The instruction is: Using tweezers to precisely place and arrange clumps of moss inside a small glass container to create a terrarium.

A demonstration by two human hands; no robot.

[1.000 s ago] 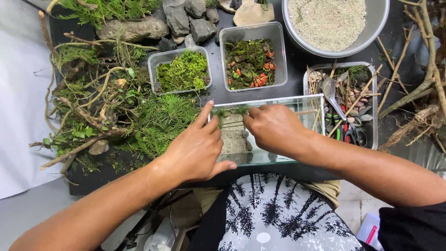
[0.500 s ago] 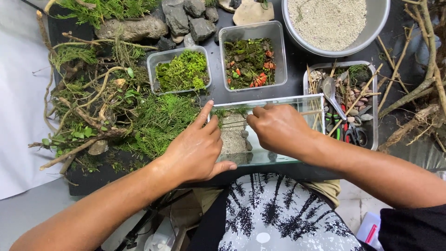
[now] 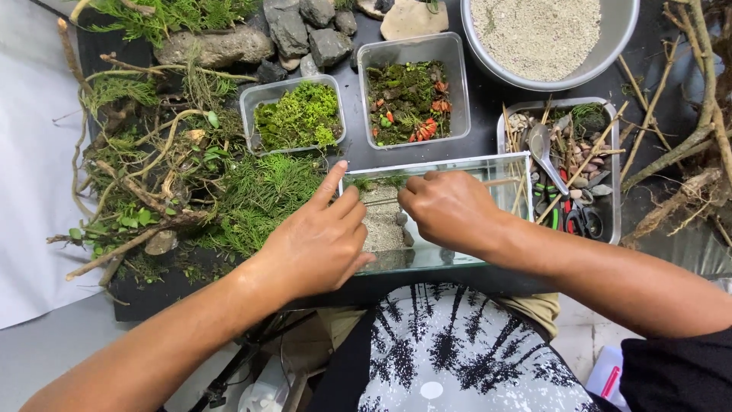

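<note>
The grip of the left hand (image 3: 324, 240) is loose: its index finger points far, the tip at the far left corner of the glass tank (image 3: 488, 164), while the other fingers curl over the tank's left wall, closed on nothing that shows. The right hand (image 3: 450, 210) reaches into the tank from the right with its fingers bent down together; whether they pinch anything I cannot tell, since the fingertips are hidden. A thin stick (image 3: 499, 182) lies across the tank just right of that hand.

The tank sits at the near edge of the dark table (image 3: 488, 126), right in front of the person. Inside it, between the hands, lies pale sand (image 3: 379, 221) with a strip of moss (image 3: 377, 181) along the far wall.

Just beyond the tank stand two clear tubs: the left tub (image 3: 252, 95) holds bright green moss, the right tub (image 3: 450, 46) darker moss with orange bits. Far right is a metal bowl (image 3: 610, 57) of sand. Right of the tank, a tray (image 3: 503, 114) holds twigs, pebbles, a spoon (image 3: 543, 149) and scissors (image 3: 579, 217). Branches and greenery (image 3: 259, 194) pile on the left, with rocks (image 3: 305, 30) beyond them.
</note>
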